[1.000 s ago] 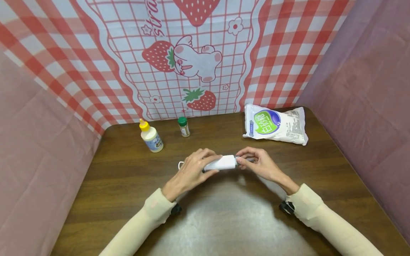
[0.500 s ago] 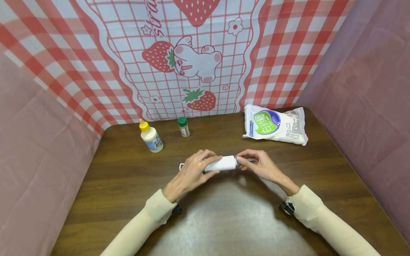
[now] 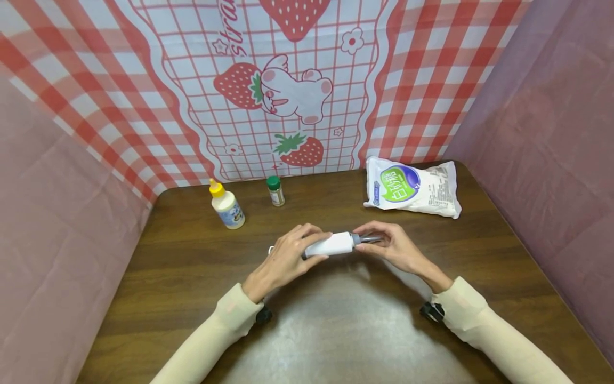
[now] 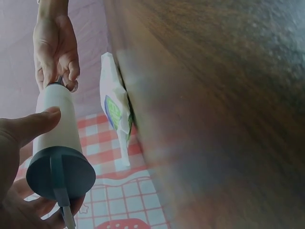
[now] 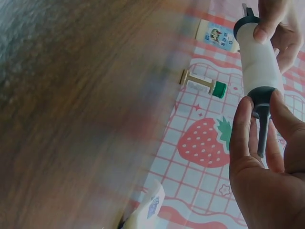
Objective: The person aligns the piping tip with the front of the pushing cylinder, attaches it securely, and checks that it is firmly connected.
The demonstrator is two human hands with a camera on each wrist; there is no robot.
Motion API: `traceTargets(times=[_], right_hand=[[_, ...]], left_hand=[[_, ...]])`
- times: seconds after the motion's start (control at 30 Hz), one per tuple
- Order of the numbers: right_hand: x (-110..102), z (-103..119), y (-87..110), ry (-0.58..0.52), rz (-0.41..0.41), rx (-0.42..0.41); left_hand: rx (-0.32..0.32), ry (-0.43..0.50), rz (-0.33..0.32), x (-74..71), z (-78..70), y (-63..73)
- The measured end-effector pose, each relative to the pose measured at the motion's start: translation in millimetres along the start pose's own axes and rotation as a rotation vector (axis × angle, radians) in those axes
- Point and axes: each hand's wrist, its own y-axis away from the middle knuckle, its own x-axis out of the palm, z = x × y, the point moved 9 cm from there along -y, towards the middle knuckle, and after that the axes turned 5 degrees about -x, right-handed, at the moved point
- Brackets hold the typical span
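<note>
A white cylinder with dark grey ends (image 3: 333, 244) lies level between my two hands above the table. A thin grey rod (image 5: 263, 136) sticks out of its right end, and a white loop (image 3: 271, 249) shows at its left end. Its exact kind is unclear. My left hand (image 3: 286, 255) grips the white body near the left end, thumb along the near side. My right hand (image 3: 397, 249) holds the grey right end between thumb and fingertips, with the rod running toward the palm. In the left wrist view the dark end cap (image 4: 62, 174) faces the camera.
On the wooden table (image 3: 182, 288) stand a yellow-capped squeeze bottle (image 3: 230, 212) and a small green-lidded jar (image 3: 275, 192), both back left. A white plastic bag with a green and purple label (image 3: 431, 189) lies back right. A checked cloth (image 3: 422, 80) hangs behind.
My right fingers have spread and shifted on the grey end, so more of the collar and rod shows. My left hand keeps its grip almost unmoved.
</note>
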Motion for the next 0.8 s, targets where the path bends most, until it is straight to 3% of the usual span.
traceTargets(times=[0.37, 0.57, 0.8], right_hand=[[-1.3, 4.9, -0.2, -0.045, -0.01, -0.023], [-2.6, 3.5, -0.4, -0.006, -0.021, -0.025], [-2.2, -1.6, 0.5, 0.007, -0.02, 0.033]], left_hand=[[-0.015, 0.006, 0.05, 1.8, 0.7, -1.2], [0.026, -0.012, 0.004, -2.2, -5.2, -2.9], [0.065, -0.042, -0.039, -4.8, -11.6, -3.1]])
